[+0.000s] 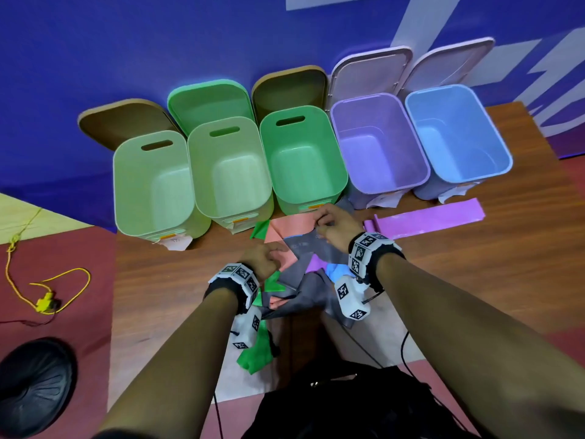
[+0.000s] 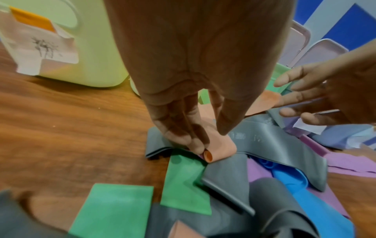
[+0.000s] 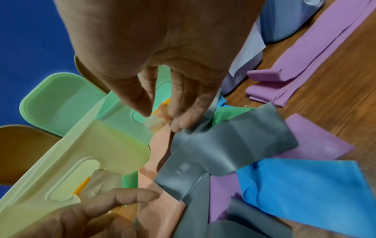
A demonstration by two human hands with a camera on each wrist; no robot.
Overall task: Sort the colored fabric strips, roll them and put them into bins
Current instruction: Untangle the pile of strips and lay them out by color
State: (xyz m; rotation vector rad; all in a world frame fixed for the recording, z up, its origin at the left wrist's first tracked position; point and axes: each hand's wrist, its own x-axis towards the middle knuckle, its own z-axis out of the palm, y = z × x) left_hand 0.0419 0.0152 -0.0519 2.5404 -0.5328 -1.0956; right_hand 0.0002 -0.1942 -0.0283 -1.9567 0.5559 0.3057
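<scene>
Salmon strip (image 1: 286, 231) lies on the surface, long axis 7-to-1 o'clock: left hand (image 1: 264, 258) pinches its rolled near end, right hand (image 1: 332, 228) pinches the far end by the bins (image 1: 304, 160).

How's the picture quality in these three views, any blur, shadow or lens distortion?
Head view: wide-angle bend, the bins splay outward and the forearms look stretched. Left wrist view: the left hand casts a shadow on the orange strip; lower left corner is smeared. Right wrist view: grey strip fairly sharp, with glare streaks.
</scene>
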